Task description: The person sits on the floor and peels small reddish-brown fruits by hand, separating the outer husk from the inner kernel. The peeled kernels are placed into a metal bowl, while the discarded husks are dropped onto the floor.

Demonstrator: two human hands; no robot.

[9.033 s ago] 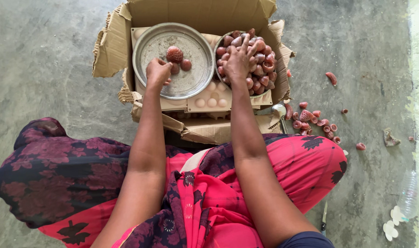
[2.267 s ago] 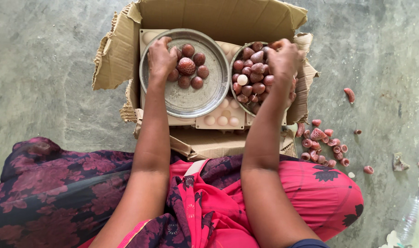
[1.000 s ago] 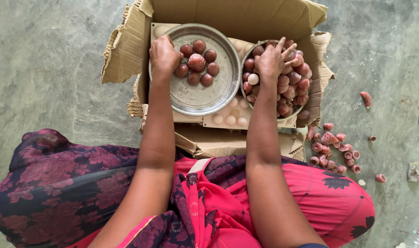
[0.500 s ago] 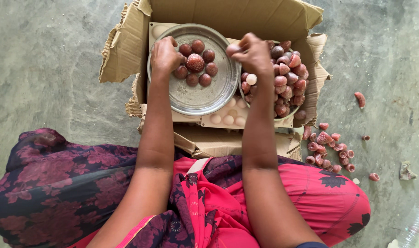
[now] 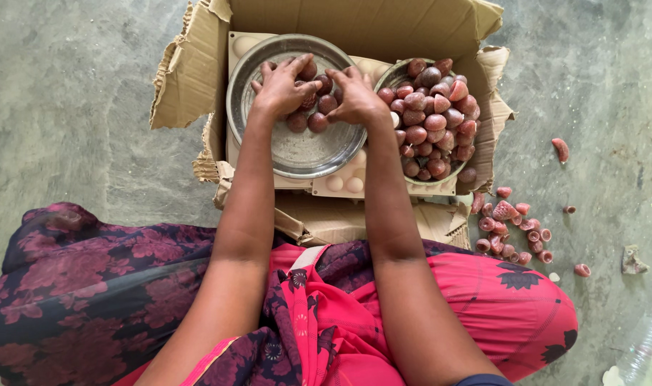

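right hand (image 5: 354,96) moved onto metal plate (image 5: 297,146), beside left hand (image 5: 281,87), two hands there

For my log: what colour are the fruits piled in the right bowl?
Reddish-brown to maroon fruits, a few pinker, in the metal bowl; seen in the head view.

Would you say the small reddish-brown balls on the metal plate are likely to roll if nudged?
Probably. The reddish-brown balls look round and smooth, and the metal plate looks slick, though its raised rim should contain them. Both hands cover the cluster, so their firmness is unclear.
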